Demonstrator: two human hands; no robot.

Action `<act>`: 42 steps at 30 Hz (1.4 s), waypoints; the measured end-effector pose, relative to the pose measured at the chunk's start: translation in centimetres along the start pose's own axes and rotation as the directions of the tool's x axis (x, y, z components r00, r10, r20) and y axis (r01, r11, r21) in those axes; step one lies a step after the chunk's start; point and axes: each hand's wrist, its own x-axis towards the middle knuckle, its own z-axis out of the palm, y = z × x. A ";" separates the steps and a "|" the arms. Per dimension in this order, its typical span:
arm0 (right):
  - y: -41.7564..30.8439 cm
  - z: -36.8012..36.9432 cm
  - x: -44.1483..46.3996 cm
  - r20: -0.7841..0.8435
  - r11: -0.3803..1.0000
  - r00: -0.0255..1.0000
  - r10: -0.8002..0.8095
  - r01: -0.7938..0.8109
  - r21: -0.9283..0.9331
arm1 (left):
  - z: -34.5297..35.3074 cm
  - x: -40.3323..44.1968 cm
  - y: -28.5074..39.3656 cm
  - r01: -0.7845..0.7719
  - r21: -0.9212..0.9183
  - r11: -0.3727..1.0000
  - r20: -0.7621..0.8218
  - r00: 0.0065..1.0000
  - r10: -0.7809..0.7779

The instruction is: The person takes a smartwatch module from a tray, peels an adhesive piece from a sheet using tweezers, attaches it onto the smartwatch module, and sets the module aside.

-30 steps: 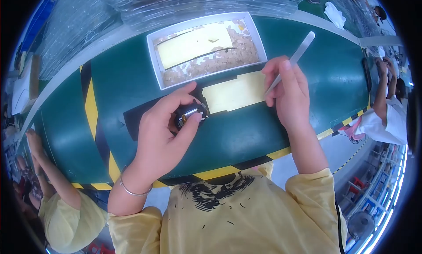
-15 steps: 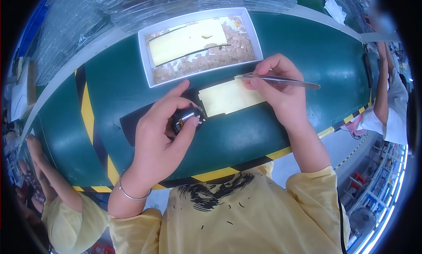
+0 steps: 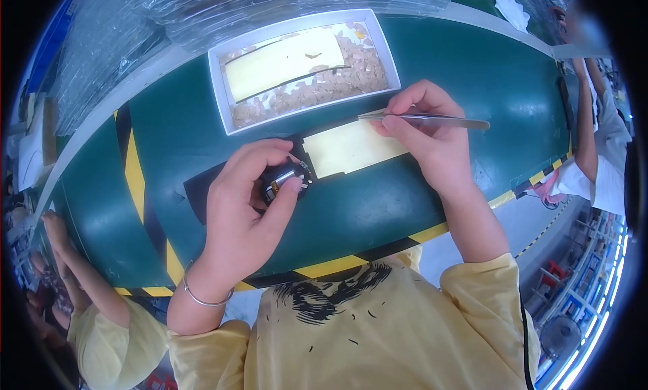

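Note:
My left hand [image 3: 246, 201] is closed round a small black device [image 3: 282, 181] with a silvery cylinder on it. In my right hand [image 3: 432, 133] are metal tweezers [image 3: 452, 121], pinched between thumb and fingers, their tips pointing left at the upper edge of a pale yellow sheet [image 3: 347, 150]. That sheet lies on a dark backing between my hands. Whether the tips hold anything is too small to tell. Part of a black flat piece [image 3: 196, 191] shows left of my left hand.
Beyond my hands a white box [image 3: 397, 79] holds another yellow sheet [image 3: 283, 63] and many small brownish pieces [image 3: 324, 88]. Clear plastic packaging [image 3: 236, 12] lies behind it. Yellow-black tape [image 3: 331, 267] edges the green table [image 3: 479, 73]. Co-workers' arms [image 3: 91, 272] show at both sides.
Since a second ago the tweezers have turned from upright to nearly level, with their tips now at the sheet's upper edge. My left forefinger has curled in. The box appears slightly further left.

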 end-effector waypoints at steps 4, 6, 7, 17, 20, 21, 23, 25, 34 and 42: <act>0.1 -0.4 0.1 0.017 1.000 1.000 -0.008 0.008 -0.010 | 0.0 0.0 0.1 0.022 -0.026 0.999 0.007 1.000 -0.022; 0.1 -0.6 0.3 0.017 0.998 1.000 0.022 -0.023 0.054 | 0.1 0.0 -0.2 0.018 -0.050 0.999 0.004 1.000 -0.018; 0.1 -0.7 0.3 0.017 0.996 0.999 0.037 -0.038 0.086 | 0.1 0.0 -0.3 0.016 -0.063 0.998 0.004 1.000 -0.016; -0.2 -1.3 0.4 0.034 0.992 0.999 0.042 -0.045 0.116 | -0.2 0.0 -0.1 0.111 -0.178 0.978 0.060 0.993 -0.102; -0.6 -1.2 0.4 0.042 0.977 0.999 0.025 -0.033 0.212 | -0.6 -0.1 0.0 0.269 -0.381 0.884 0.158 0.961 -0.225; -0.8 -0.9 0.3 0.049 0.957 0.999 0.023 -0.037 0.287 | -0.7 0.0 0.3 0.296 -0.434 0.851 0.176 0.954 -0.242; -1.6 -0.1 0.2 0.097 0.922 0.995 0.025 -0.060 0.382 | -1.0 0.2 0.4 0.298 -0.567 0.768 0.222 0.953 -0.205; -3.2 1.1 -0.3 0.182 0.898 0.983 0.032 -0.108 0.426 | -1.5 0.3 0.2 0.263 -0.688 0.676 0.243 0.962 -0.128; -4.3 5.5 -0.4 0.355 0.813 0.904 -0.239 -0.014 0.583 | -2.0 0.2 -0.7 0.095 -0.817 0.568 0.130 0.991 0.022; -2.9 5.1 -1.2 0.364 0.786 0.894 -0.261 -0.022 0.618 | -1.3 -0.3 -0.7 0.136 -0.802 0.581 0.142 0.989 -0.036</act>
